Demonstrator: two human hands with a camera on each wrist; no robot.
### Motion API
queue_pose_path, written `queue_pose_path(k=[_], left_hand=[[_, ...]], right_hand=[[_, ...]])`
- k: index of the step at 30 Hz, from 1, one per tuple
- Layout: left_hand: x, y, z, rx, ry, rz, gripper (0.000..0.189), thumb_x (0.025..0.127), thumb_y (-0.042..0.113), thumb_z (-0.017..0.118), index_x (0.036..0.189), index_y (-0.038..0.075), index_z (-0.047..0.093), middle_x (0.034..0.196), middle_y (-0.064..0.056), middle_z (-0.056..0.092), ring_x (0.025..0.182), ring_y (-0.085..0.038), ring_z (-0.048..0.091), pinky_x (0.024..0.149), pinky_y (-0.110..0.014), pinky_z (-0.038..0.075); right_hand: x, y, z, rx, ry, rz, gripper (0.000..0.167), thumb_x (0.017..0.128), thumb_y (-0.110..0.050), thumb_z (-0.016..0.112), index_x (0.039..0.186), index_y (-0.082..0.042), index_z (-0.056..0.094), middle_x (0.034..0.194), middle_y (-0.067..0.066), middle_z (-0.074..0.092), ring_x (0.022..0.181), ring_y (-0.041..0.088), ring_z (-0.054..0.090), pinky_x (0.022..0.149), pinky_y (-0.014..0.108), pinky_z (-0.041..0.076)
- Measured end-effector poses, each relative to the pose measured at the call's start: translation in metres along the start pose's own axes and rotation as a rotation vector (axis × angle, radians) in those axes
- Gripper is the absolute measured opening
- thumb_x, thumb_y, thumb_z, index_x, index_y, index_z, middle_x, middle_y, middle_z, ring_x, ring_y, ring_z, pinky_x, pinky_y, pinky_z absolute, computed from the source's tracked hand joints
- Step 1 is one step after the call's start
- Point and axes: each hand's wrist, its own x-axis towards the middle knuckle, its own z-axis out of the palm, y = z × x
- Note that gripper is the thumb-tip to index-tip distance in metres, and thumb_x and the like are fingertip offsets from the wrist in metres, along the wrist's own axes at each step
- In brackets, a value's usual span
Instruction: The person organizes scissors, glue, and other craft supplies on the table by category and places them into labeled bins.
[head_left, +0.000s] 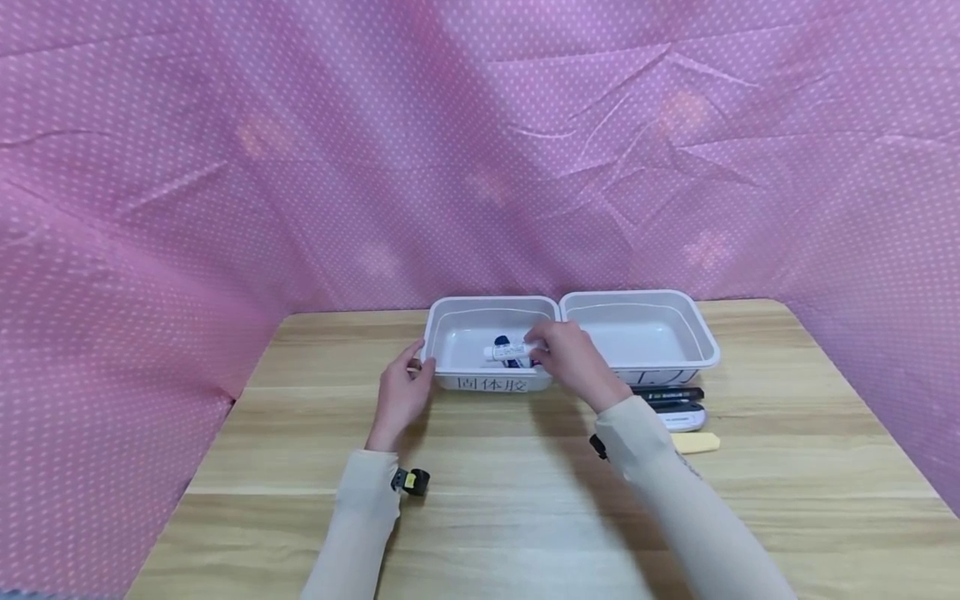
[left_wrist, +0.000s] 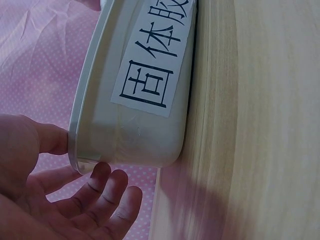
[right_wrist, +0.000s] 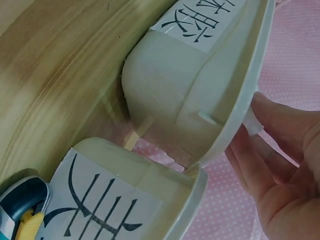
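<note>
Two hands busy at one tray: left hand (head_left: 402, 392) at the near left corner, thumb and fingers curled about the rim, apparently for steadying; inside the left tray (head_left: 463, 342), toward the near right, a dark-capped stick (head_left: 501, 340), partly covered; across it in the head view, a white tube (head_left: 504, 352), pinched between thumb and fingers of the right hand (head_left: 572, 360); step in hand, by judgement, setting the tube down there; next, probably, a short lowering inside the near rim, then a loosening of the pinch; hard to tell whether touching the stick or just above; farther right, the right tray (head_left: 652, 342), label (right_wrist: 95, 205) cut off in the right wrist view; nearer, a black pen (head_left: 678, 393), a white-and-dark object (head_left: 684, 419) and a yellow piece (head_left: 697, 442), left ends hidden behind the right arm.
</note>
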Motion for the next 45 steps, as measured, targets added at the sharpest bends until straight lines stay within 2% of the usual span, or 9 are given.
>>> queue_pose_path(k=[10, 15, 19, 29, 36, 38, 43, 45], left_hand=[[-0.002, 0.001, 0.000, 0.010, 0.003, -0.001, 0.050, 0.103, 0.020, 0.058, 0.150, 0.005, 0.049, 0.109, -0.019, 0.065, 0.083, -0.021, 0.062, 0.069, -0.026, 0.050], [-0.002, 0.001, 0.000, 0.016, 0.001, -0.012, 0.050, 0.104, 0.020, 0.056, 0.151, 0.005, 0.048, 0.111, -0.019, 0.064, 0.084, -0.021, 0.062, 0.068, -0.025, 0.050], [-0.002, 0.000, 0.000, 0.015, 0.002, -0.005, 0.050, 0.103, 0.020, 0.057, 0.151, 0.005, 0.049, 0.110, -0.019, 0.064, 0.084, -0.021, 0.062, 0.068, -0.025, 0.050], [-0.002, 0.001, 0.002, 0.033, 0.012, 0.002, 0.050, 0.103, 0.020, 0.057, 0.150, 0.004, 0.050, 0.108, -0.019, 0.065, 0.082, -0.020, 0.062, 0.069, -0.025, 0.049], [-0.002, 0.002, 0.002, 0.028, 0.008, -0.007, 0.050, 0.103, 0.020, 0.057, 0.151, 0.005, 0.049, 0.109, -0.019, 0.064, 0.082, -0.021, 0.061, 0.067, -0.025, 0.050], [-0.003, 0.003, 0.002, 0.023, 0.003, -0.014, 0.050, 0.104, 0.020, 0.057, 0.151, 0.005, 0.049, 0.110, -0.019, 0.064, 0.083, -0.020, 0.061, 0.068, -0.025, 0.049], [-0.004, 0.003, 0.003, 0.019, 0.000, -0.022, 0.051, 0.104, 0.020, 0.056, 0.151, 0.006, 0.048, 0.110, -0.019, 0.064, 0.081, -0.019, 0.061, 0.067, -0.024, 0.049], [-0.004, 0.003, 0.002, 0.021, 0.007, -0.021, 0.051, 0.104, 0.021, 0.056, 0.151, 0.006, 0.048, 0.110, -0.018, 0.064, 0.080, -0.019, 0.061, 0.066, -0.024, 0.049]], right_hand=[[0.004, 0.005, 0.006, -0.031, -0.032, 0.006, 0.018, 0.089, -0.005, 0.076, 0.106, 0.001, 0.077, 0.103, 0.014, 0.077, 0.095, 0.029, 0.072, 0.086, 0.043, 0.058], [0.008, 0.003, 0.010, -0.065, -0.081, 0.047, 0.020, 0.091, -0.008, 0.075, 0.110, 0.000, 0.077, 0.107, 0.014, 0.076, 0.101, 0.030, 0.072, 0.090, 0.044, 0.057], [0.008, 0.003, 0.011, -0.078, -0.087, 0.072, 0.021, 0.092, -0.007, 0.074, 0.111, 0.000, 0.076, 0.110, 0.015, 0.076, 0.104, 0.031, 0.071, 0.092, 0.044, 0.057], [0.004, 0.003, 0.009, -0.086, -0.078, 0.039, 0.021, 0.094, -0.002, 0.066, 0.112, 0.001, 0.076, 0.112, 0.016, 0.075, 0.103, 0.030, 0.072, 0.091, 0.042, 0.058], [-0.004, 0.004, 0.007, -0.052, -0.011, 0.012, 0.016, 0.096, -0.003, 0.065, 0.107, -0.002, 0.078, 0.100, 0.010, 0.075, 0.085, 0.022, 0.067, 0.080, 0.039, 0.057], [-0.009, 0.003, 0.006, -0.038, 0.015, 0.018, 0.016, 0.097, -0.005, 0.065, 0.106, -0.003, 0.078, 0.100, 0.009, 0.076, 0.086, 0.021, 0.067, 0.080, 0.039, 0.057], [-0.023, 0.000, 0.003, -0.014, 0.058, 0.046, 0.016, 0.098, -0.013, 0.069, 0.109, -0.005, 0.077, 0.110, 0.010, 0.075, 0.099, 0.026, 0.070, 0.089, 0.044, 0.056], [-0.027, -0.003, 0.001, -0.016, 0.072, 0.043, 0.016, 0.097, -0.015, 0.070, 0.109, -0.006, 0.077, 0.111, 0.010, 0.075, 0.099, 0.028, 0.068, 0.089, 0.045, 0.055]])
